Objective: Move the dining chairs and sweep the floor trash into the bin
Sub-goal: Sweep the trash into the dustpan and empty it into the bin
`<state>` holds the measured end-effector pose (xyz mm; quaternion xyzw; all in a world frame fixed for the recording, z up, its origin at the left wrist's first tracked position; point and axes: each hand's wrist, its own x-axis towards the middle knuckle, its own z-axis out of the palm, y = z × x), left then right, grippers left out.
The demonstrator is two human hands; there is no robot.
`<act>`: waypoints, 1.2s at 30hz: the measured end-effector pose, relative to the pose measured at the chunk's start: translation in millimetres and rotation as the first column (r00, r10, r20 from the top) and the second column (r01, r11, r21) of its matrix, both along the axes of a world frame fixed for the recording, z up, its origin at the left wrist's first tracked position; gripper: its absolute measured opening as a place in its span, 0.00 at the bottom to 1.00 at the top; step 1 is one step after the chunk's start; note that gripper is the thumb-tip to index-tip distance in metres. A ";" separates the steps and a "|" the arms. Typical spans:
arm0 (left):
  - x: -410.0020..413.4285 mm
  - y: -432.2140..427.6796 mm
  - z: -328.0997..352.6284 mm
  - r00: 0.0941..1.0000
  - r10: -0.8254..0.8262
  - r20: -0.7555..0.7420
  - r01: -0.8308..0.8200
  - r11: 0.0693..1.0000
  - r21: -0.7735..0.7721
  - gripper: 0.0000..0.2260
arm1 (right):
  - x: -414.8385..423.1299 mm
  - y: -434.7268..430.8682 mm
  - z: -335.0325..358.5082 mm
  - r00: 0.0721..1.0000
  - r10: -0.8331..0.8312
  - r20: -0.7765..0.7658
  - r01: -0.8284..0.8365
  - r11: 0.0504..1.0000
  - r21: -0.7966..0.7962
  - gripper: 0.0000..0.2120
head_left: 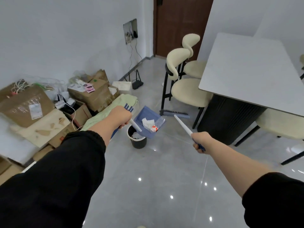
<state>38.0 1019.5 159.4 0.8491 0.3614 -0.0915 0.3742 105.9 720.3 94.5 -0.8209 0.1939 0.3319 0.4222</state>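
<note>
The left hand (pixel 120 117) is gripping the dustpan (pixel 143 112), holding its trash (pixel 148 125) above the bin (pixel 139 144) just beyond it. The right hand (pixel 199 142) is clasping the broom (pixel 182 125), whose head is lying ahead by the chairs (pixel 189 92).

no legible txt, box labels (pixel 35 111) blurred

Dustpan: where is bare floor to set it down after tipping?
Bare floor lies between the bin and the table, and nearer you. Crowded by the wall: cardboard boxes, green cloth.
</note>
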 end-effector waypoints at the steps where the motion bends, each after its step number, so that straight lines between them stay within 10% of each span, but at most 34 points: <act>1: -3.8 10.7 -0.8 0.998 -0.069 -0.016 0.070 0.994 0.082 0.06 | -5.2 8.7 1.6 1.000 -0.010 -0.011 0.010 1.000 0.011 0.09; 13: -46.1 38.8 -62.7 0.788 -0.481 -0.385 0.616 0.594 0.518 0.13 | -32.8 71.9 -13.8 0.988 -0.007 -0.152 0.018 0.998 0.067 0.05; 17: -53.3 32.1 -91.4 0.611 -0.552 -0.567 0.791 0.396 0.466 0.14 | -44.6 79.3 -26.7 0.984 -0.012 -0.180 0.024 0.997 0.067 0.06; 26: -60.6 17.0 -103.8 0.230 -0.674 -0.702 0.960 0.277 0.048 0.21 | -45.8 71.6 -36.0 0.975 -0.017 -0.219 0.017 1.000 -0.001 0.06; 30: -58.7 30.7 -110.0 0.195 -0.640 -0.743 0.972 0.225 0.061 0.20 | -47.8 64.7 -35.6 0.976 -0.006 -0.219 0.001 1.000 -0.023 0.06; 33: -57.1 42.6 -122.8 0.166 -0.610 -0.775 0.980 0.017 0.197 0.18 | -47.9 61.7 -34.8 0.978 0.004 -0.210 -0.011 1.000 -0.029 0.06; 36: -58.3 36.4 -110.6 0.226 -0.586 -0.778 0.968 0.048 0.245 0.18 | -50.3 61.0 -34.8 0.980 0.007 -0.201 -0.012 1.000 -0.022 0.06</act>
